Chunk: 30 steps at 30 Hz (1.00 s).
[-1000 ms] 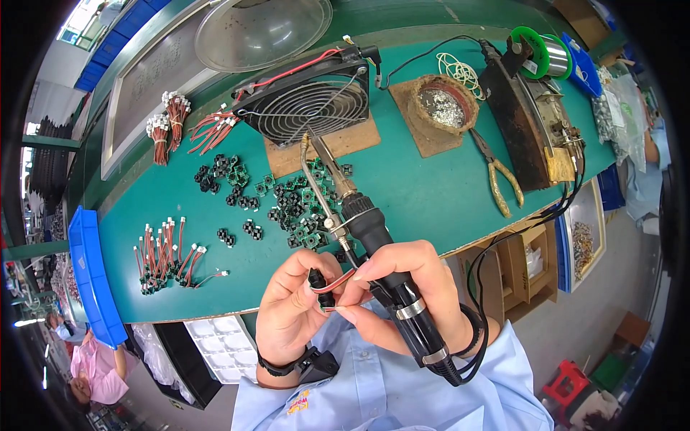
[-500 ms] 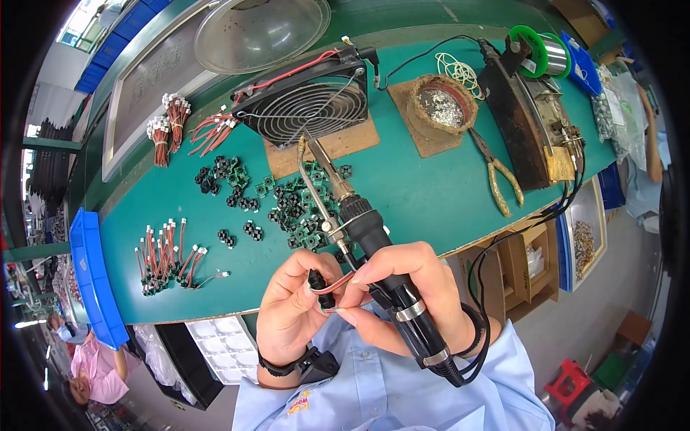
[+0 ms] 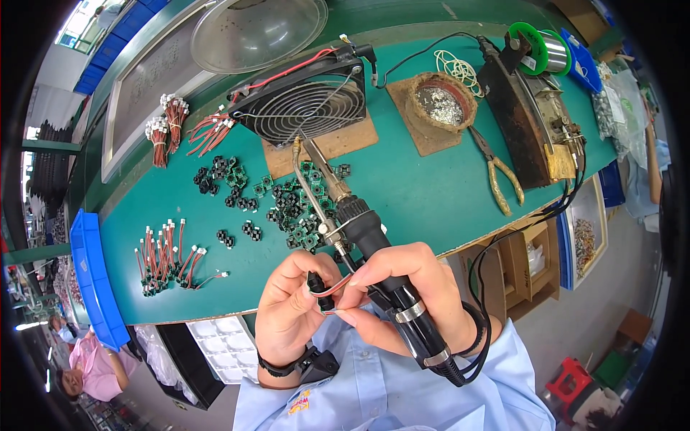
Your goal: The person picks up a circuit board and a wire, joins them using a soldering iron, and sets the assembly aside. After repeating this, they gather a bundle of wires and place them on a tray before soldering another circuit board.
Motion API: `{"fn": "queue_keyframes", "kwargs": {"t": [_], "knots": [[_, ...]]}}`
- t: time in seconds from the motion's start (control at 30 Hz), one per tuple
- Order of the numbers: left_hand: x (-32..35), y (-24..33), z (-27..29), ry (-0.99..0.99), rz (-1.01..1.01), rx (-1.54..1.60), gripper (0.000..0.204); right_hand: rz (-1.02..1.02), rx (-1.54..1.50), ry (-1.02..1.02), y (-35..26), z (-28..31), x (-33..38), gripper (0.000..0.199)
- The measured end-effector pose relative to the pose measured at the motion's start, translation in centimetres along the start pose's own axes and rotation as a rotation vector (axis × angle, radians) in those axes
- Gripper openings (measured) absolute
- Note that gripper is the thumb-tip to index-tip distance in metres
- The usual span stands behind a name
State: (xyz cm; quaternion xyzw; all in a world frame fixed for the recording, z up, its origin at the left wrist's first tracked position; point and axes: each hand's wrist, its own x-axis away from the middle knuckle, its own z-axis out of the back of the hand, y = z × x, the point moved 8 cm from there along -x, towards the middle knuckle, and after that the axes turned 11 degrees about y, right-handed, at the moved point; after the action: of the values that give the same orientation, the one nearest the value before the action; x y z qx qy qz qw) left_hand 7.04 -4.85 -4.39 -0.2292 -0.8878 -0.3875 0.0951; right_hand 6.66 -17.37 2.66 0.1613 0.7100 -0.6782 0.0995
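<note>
My left hand [image 3: 287, 309] is closed on a small black component [image 3: 317, 283], held between thumb and fingers just past the bench's near edge. A short run of red, white and dark wires [image 3: 333, 289] crosses from that component to the fingertips of my right hand [image 3: 428, 291], which pinch it. The same right hand is wrapped round a black soldering iron [image 3: 364, 226] with a thin metal feed tube clamped along it. The iron's tip points away toward the fan [image 3: 309, 111], clear of the component. My fingers partly hide where the wires meet the component.
Small black and green circuit boards [image 3: 291, 208] lie mid-bench. Wired boards [image 3: 169, 262] are at left, with bundled cables [image 3: 175, 118] behind. Pliers [image 3: 497, 172], a solder-scrap bowl [image 3: 444, 104] and a solder spool [image 3: 550, 54] are at right. A blue tray [image 3: 97, 280] sits at the left edge.
Almost nothing differs. The soldering iron's tip has shifted very slightly left; both hands keep the same grip.
</note>
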Motion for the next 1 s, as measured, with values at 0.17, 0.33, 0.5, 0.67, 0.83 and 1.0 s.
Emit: {"fn": "queue_keyframes", "kwargs": {"t": [0.17,0.33,0.5,0.67,0.83,1.0], "knots": [[0.0,0.1,0.1,-0.002,-0.011,-0.019,0.026,-0.022,-0.030,0.004,0.2,0.1,0.0,0.043],[0.1,0.0,0.2,-0.008,-0.028,-0.008,0.026,-0.016,-0.028,0.010,0.2,0.0,0.0,0.042],[0.1,0.2,0.1,-0.003,-0.062,-0.020,0.025,-0.018,-0.005,0.002,0.0,0.1,-0.1,0.042],[0.1,0.5,0.1,-0.010,-0.083,-0.065,0.024,-0.015,0.004,-0.023,0.1,0.1,-0.1,0.040],[0.4,1.2,-0.2,0.017,-0.154,-0.153,0.024,-0.001,0.029,-0.027,-0.1,0.2,-0.3,0.040],[0.7,1.5,-0.3,0.059,-0.201,-0.186,0.024,0.002,0.025,-0.014,-0.2,0.2,-0.2,0.040]]}}
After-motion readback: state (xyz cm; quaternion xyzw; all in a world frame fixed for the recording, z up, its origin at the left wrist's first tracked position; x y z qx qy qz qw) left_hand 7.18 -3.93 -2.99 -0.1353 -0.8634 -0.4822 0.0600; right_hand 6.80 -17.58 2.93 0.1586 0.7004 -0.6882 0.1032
